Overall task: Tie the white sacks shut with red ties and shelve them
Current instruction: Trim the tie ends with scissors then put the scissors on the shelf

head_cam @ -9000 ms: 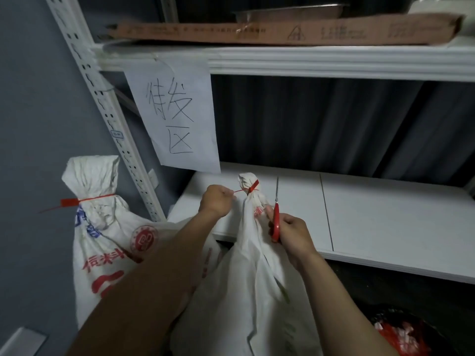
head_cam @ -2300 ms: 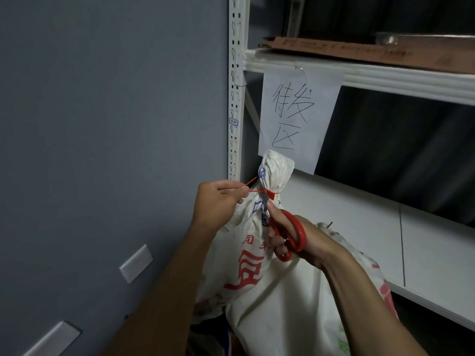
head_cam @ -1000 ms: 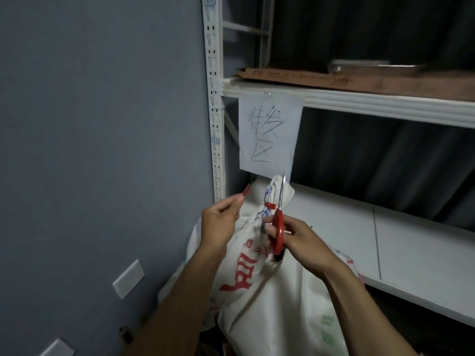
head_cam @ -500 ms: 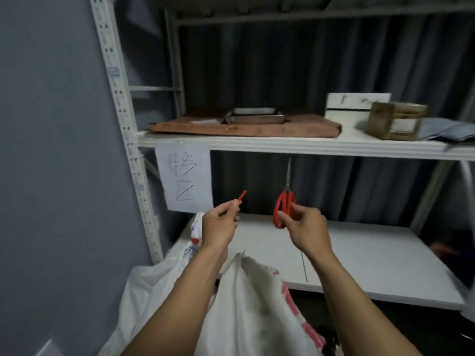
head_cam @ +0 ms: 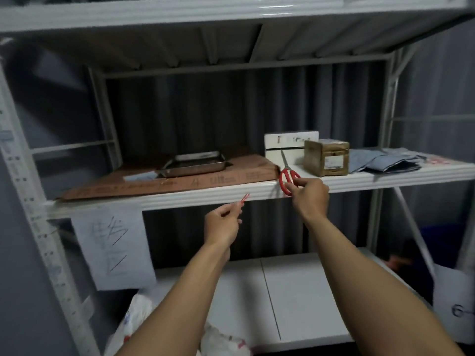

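Note:
My right hand (head_cam: 309, 199) grips red-handled scissors (head_cam: 288, 173), blades pointing up, at the front edge of the middle shelf (head_cam: 231, 194). My left hand (head_cam: 222, 224) pinches a short cut-off piece of red tie (head_cam: 245, 197) just below that edge. White sacks (head_cam: 136, 319) with red print lie low at the bottom left, mostly hidden behind my forearms. The lower shelf (head_cam: 295, 291) is white and sits under my arms.
On the middle shelf lie a flat brown cardboard (head_cam: 154, 181), a metal tray (head_cam: 195, 164), a white box (head_cam: 290, 145), a taped brown box (head_cam: 326, 158) and folded grey bags (head_cam: 388, 161). A handwritten paper sign (head_cam: 113, 250) hangs at left beside the upright post (head_cam: 30, 201).
My view has lifted from the sacks to the middle shelf. Both hands left the tied sack and rose, the right carrying the scissors, the left the cut tie end.

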